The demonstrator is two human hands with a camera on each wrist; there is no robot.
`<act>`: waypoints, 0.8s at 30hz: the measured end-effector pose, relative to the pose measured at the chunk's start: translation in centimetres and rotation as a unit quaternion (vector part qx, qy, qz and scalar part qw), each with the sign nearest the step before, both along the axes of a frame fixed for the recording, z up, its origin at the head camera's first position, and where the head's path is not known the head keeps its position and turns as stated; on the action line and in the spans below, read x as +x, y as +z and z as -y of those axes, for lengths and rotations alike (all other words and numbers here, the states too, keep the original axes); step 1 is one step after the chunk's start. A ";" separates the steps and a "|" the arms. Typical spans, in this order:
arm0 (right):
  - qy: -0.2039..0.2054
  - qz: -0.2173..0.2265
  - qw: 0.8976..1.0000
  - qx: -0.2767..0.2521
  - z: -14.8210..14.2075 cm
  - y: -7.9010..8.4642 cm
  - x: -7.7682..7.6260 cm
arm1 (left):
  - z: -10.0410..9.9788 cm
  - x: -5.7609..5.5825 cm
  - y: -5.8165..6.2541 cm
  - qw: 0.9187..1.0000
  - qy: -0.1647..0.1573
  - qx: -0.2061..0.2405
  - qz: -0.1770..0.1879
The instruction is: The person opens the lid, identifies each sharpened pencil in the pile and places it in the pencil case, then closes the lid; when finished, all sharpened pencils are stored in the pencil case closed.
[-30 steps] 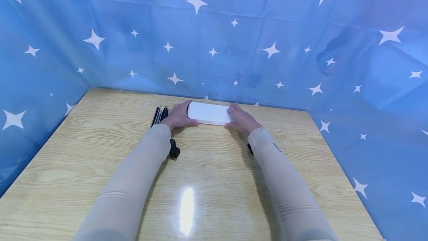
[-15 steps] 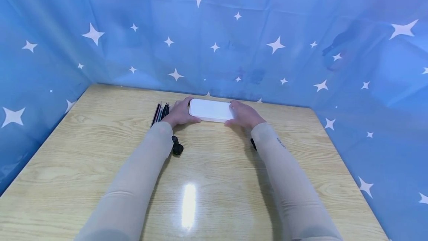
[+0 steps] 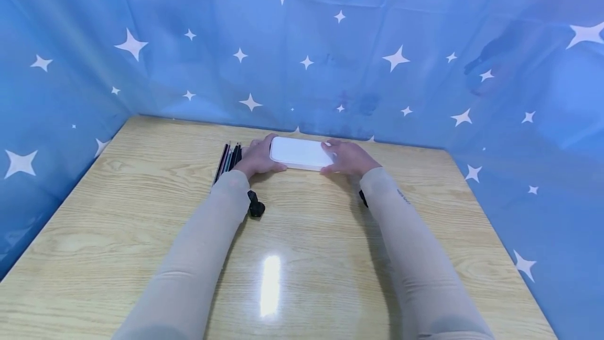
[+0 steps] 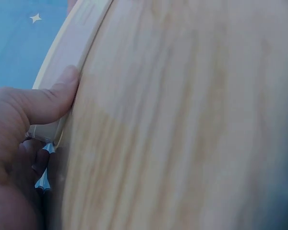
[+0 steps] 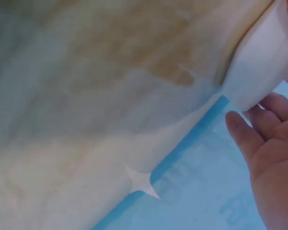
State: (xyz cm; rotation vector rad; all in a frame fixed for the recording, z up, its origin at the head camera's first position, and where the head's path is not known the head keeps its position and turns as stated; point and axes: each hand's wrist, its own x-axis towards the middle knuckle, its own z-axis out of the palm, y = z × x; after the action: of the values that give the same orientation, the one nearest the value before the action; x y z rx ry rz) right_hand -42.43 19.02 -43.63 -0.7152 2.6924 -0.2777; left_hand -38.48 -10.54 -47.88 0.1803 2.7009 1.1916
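A flat white box with rounded corners lies near the far side of the table, between both hands. My left hand grips its left end. In the left wrist view, the thumb of that hand presses along the front side of the white box, and its other fingers are partly hidden. At the opposite end, my right hand holds the box, with a finger over the top edge. The right wrist view has the right hand at the end of the white box, its fingers partly behind it.
Several dark pencils lie side by side just left of the left hand. A small black object shows by the left cuff. Behind the wooden table hangs a blue star-patterned cloth.
The head view has shifted slightly, so the scene sits a little higher and further right. Both hands stay on the white box, with a slight shift of the right fingers on its end.
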 end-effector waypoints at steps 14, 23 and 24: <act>-0.020 0.002 0.999 -0.029 -0.3 0.2 0.1 | 0.0 0.0 0.0 1.000 0.007 0.007 0.003; -0.013 -0.017 1.000 -0.010 0.4 -0.7 0.7 | -0.1 0.1 -0.2 1.000 0.009 0.000 0.009; -0.011 -0.019 1.000 -0.008 0.6 -0.7 0.7 | -0.1 0.1 -0.2 1.000 0.012 0.001 0.010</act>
State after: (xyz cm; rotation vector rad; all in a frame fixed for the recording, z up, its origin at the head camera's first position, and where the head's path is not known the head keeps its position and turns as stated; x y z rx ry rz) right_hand -41.68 18.46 -44.32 -0.7031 2.7379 -0.2950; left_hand -38.37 -10.43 -48.11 0.1364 2.6908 1.1971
